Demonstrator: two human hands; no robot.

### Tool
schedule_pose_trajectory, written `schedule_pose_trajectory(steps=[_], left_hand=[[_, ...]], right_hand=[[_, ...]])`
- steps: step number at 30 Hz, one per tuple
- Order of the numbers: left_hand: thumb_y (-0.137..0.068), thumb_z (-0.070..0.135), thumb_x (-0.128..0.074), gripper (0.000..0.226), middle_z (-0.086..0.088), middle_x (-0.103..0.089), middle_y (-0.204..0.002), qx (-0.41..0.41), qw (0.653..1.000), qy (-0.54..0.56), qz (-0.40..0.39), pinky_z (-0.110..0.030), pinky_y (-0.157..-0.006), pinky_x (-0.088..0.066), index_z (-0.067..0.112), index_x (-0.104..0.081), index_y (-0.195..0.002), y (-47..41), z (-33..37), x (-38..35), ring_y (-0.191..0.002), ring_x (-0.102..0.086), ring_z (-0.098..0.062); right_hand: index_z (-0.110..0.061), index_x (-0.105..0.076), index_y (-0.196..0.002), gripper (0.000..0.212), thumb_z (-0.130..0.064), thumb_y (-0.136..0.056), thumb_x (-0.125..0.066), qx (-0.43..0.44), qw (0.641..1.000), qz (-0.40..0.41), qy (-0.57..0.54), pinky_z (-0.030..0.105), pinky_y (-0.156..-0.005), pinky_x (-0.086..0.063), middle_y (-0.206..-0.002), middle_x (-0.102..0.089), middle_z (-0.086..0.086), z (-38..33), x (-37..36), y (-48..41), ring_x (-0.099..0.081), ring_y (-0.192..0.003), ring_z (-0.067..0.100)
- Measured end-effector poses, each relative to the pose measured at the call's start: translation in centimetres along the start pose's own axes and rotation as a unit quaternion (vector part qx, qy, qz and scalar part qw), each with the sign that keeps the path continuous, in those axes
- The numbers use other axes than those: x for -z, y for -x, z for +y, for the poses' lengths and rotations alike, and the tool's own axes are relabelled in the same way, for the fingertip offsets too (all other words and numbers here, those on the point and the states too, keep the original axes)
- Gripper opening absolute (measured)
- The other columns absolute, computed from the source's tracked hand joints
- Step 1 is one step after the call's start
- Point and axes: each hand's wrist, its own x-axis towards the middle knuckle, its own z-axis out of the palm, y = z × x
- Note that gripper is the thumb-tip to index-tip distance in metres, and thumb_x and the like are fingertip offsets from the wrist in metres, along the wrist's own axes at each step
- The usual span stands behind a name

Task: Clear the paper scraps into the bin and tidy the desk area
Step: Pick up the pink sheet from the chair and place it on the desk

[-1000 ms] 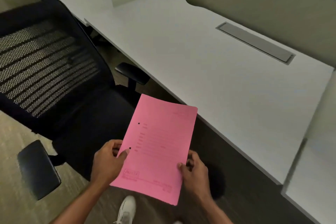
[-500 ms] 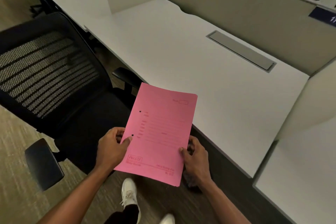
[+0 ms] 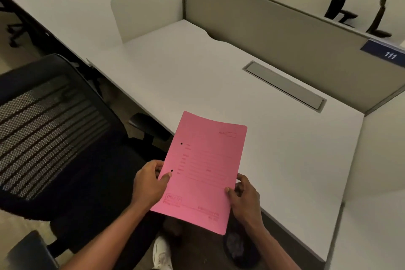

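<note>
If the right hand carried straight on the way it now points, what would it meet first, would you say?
The right hand, gripping the pink paper folder, points up and left across it. Beyond the folder, it would probably meet the white desk's front edge first, though depth is unclear.

A: Views?
B: One only, head cam, wide-angle, looking forward and steeply down.
A: What fills it?
B: White tabletop [image 3: 219,85] runs from upper left to lower right; black mesh chair [image 3: 54,138] at left; partition [image 3: 274,28] across the upper right.
A: How near?
B: Close. Forearms enter from the bottom edge, a shoe [image 3: 162,254] shows at bottom centre.
</note>
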Motion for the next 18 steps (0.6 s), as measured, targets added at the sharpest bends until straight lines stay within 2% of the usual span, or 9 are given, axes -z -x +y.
schedule_pose_trajectory(steps=[4, 8, 13, 18], left_hand=[[-0.094, 0.028, -0.077, 0.031, 0.007, -0.07, -0.11, -0.028, 0.999, -0.007, -0.022, -0.034, -0.079, -0.062, 0.02, -0.067, -0.122, -5.6, 1.3, 1.6, -0.094, -0.069, -0.007], [-0.093, 0.029, -0.078, 0.031, 0.008, -0.071, -0.108, -0.059, 0.997, -0.023, -0.033, -0.034, -0.08, -0.061, 0.02, -0.068, -0.121, -10.7, 2.2, 3.0, -0.092, -0.068, -0.006], [-0.093, 0.029, -0.079, 0.032, 0.008, -0.072, -0.108, -0.071, 0.996, -0.025, -0.047, -0.038, -0.083, -0.063, 0.019, -0.068, -0.121, -14.9, 3.4, 3.4, -0.094, -0.07, -0.011], [-0.092, 0.03, -0.079, 0.036, 0.007, -0.071, -0.105, -0.08, 0.995, -0.03, -0.049, -0.044, -0.085, -0.065, 0.016, -0.068, -0.123, -18.5, 4.7, 2.6, -0.093, -0.071, -0.015]], right_hand=[[-0.025, -0.051, -0.147, 0.051, -0.028, -0.1, -0.071, -0.009, 0.999, 0.035, -0.006, 0.045, -0.093, -0.064, -0.126, -0.071, -0.002, -3.0, -1.3, -3.3, -0.072, -0.097, 0.014], [-0.027, -0.052, -0.148, 0.052, -0.029, -0.099, -0.072, -0.022, 0.997, 0.064, -0.026, 0.046, -0.095, -0.063, -0.128, -0.071, -0.002, -5.4, -2.6, -5.8, -0.072, -0.103, 0.017], [-0.027, -0.05, -0.147, 0.052, -0.024, -0.099, -0.071, -0.031, 0.997, 0.063, -0.045, 0.026, -0.076, -0.062, -0.121, -0.069, -0.006, -7.2, -3.2, -8.0, -0.071, -0.092, 0.009], [-0.025, -0.05, -0.148, 0.056, -0.018, -0.097, -0.071, -0.04, 0.996, 0.056, -0.051, 0.019, -0.068, -0.057, -0.12, -0.069, -0.009, -8.7, -3.4, -11.1, -0.071, -0.091, 0.01]])
